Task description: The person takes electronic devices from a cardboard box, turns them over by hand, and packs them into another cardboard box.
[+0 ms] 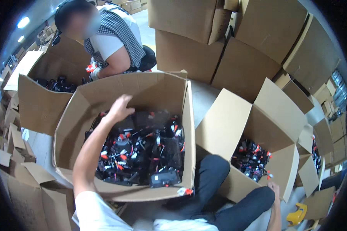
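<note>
My left hand point(121, 109) hovers over the far part of a large open cardboard box point(65, 127). Its thumb and fingers are apart, and nothing shows between them. Below it, the box is filled with black electronic units point(142, 148) with short wires and red and white connectors. One black rectangular unit point(165, 178) lies at the near side, beside a red and white connector point(185, 191) at the rim. At the right, beside my knee, is my right hand point(273, 188), close to another open box; its fingers are mostly hidden.
That second open box point(235, 186) holds more wired black units point(252, 159). Across from me, a person point(115, 42) leans by another box point(42, 107) of black parts. Tall cartons point(185, 57) stand behind. A yellow plastic object point(297, 214) sits at the lower right.
</note>
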### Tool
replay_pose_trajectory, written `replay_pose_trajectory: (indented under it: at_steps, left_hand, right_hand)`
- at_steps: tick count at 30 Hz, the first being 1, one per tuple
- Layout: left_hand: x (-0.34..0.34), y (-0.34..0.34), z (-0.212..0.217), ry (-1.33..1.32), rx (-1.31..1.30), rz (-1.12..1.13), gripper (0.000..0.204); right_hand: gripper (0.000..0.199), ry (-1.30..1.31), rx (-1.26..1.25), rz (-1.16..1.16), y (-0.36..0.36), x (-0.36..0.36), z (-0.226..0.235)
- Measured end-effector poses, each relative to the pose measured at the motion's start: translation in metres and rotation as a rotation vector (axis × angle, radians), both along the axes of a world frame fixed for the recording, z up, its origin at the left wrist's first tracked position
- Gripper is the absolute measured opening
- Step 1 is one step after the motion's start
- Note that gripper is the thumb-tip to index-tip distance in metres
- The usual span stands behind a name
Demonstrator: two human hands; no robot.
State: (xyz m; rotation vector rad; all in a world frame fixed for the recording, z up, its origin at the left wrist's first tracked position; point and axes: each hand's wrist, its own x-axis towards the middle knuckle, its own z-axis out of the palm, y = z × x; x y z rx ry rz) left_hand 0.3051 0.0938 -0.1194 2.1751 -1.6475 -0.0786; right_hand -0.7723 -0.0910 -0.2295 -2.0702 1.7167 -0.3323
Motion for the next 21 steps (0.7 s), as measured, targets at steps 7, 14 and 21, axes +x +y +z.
replay_pose_trajectory:
  at_steps: [7, 14, 21]
  left_hand:
    - [0.07, -0.058, -0.163, -0.142, 0.546, -0.056, 0.132]
    - [0.077, -0.045, -0.16, -0.021, 0.49, -0.066, 0.145]
    - [0.014, 0.012, -0.138, -0.004, 0.392, 0.235, 0.121]
  right_hand:
    - [0.036, -0.05, 0.092, -0.13, -0.016, 0.041, 0.028]
    - [0.036, -0.096, 0.122, -0.203, -0.035, 0.051, 0.021]
    - [0.035, 0.017, 0.034, -0.254, -0.037, 0.046, 0.034]
